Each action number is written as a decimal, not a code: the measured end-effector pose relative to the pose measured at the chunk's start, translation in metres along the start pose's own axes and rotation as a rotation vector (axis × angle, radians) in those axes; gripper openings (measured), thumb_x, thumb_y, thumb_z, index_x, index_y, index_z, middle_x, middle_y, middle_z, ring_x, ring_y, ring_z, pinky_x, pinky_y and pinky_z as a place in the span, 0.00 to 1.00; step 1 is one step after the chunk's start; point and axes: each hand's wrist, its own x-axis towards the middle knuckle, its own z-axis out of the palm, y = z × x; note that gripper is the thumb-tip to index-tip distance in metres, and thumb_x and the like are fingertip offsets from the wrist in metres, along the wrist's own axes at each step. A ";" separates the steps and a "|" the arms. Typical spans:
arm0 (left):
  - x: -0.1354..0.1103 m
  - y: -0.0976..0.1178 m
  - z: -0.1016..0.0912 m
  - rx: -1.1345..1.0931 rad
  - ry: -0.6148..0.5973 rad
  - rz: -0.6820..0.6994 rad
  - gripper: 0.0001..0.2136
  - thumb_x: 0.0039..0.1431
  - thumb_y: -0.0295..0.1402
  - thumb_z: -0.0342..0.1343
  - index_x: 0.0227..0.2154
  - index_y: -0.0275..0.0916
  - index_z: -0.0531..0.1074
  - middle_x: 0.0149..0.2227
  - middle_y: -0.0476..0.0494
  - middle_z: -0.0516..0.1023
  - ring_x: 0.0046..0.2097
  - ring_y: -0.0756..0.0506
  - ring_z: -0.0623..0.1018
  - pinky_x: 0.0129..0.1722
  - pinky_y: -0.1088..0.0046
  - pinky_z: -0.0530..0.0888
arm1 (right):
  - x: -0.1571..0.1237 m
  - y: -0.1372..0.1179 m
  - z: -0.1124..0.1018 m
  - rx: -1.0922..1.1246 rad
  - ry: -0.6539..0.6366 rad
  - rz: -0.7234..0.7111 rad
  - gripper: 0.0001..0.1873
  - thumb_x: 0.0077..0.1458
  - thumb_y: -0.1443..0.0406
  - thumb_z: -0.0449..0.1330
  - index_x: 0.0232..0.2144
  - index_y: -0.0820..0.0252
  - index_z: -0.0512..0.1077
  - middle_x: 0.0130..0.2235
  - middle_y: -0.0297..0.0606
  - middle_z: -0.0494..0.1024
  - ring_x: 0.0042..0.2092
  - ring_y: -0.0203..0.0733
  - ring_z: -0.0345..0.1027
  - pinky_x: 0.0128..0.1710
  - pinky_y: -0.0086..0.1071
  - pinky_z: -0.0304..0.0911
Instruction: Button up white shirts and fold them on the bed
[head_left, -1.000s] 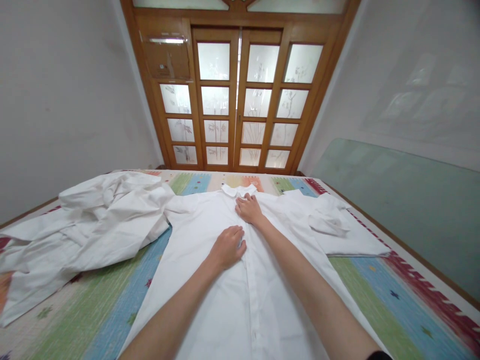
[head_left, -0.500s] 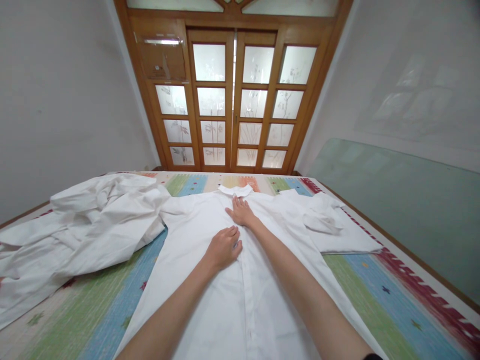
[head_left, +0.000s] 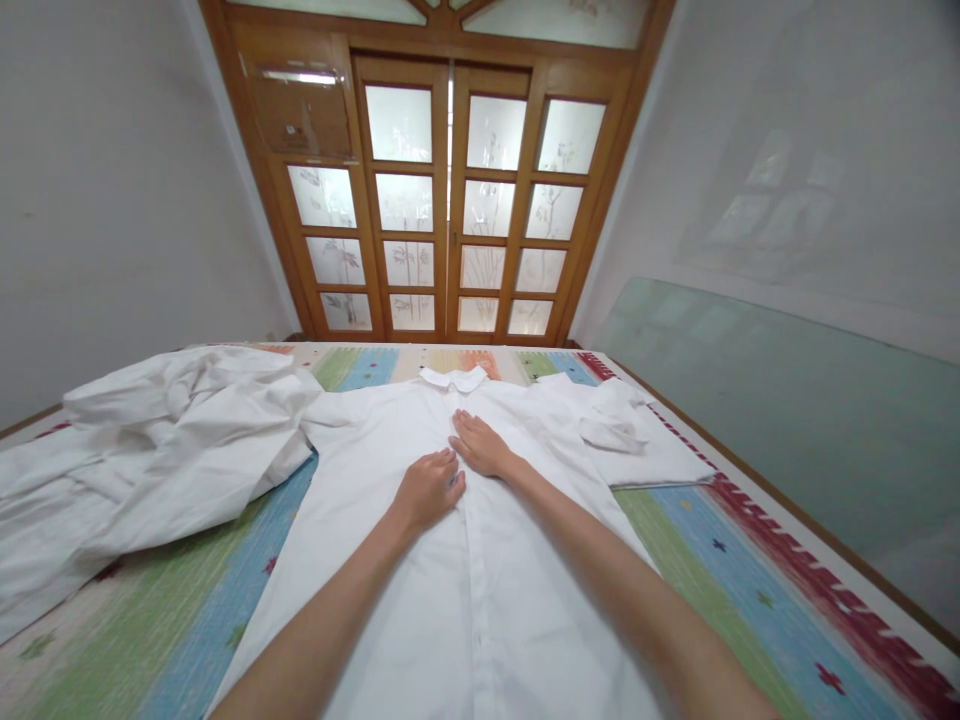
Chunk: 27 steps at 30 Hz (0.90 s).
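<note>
A white shirt (head_left: 427, 620) lies front up and spread out, its collar (head_left: 454, 379) at the far end and its button placket running toward me. My right hand (head_left: 478, 443) rests flat on the upper placket, a little below the collar, with fingers stretched out. Close beside it, lower and to the left, my left hand (head_left: 430, 490) touches the shirt front. Its fingers bend loosely and the thumb stands apart, with a gap between them. No held cloth shows in either hand.
A heap of crumpled white cloth (head_left: 187, 450) lies on the left. A folded white garment (head_left: 660, 450) is at the right, by the shirt's sleeve. Beneath is a striped, star-patterned cover (head_left: 705, 600). A pale green panel (head_left: 750, 390) leans along the right wall; wooden glazed doors (head_left: 450, 200) stand behind.
My right hand has slid down the placket, away from the collar and toward my left hand. The left hand stays about where it was on the shirt. The view has turned slightly right.
</note>
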 end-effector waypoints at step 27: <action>0.001 0.002 0.001 -0.001 0.040 0.010 0.04 0.57 0.29 0.52 0.32 0.38 0.72 0.40 0.39 0.79 0.45 0.42 0.79 0.47 0.64 0.75 | 0.060 0.001 -0.002 -0.016 -0.117 0.129 0.38 0.65 0.53 0.40 0.65 0.79 0.47 0.68 0.55 0.45 0.69 0.51 0.35 0.66 0.43 0.33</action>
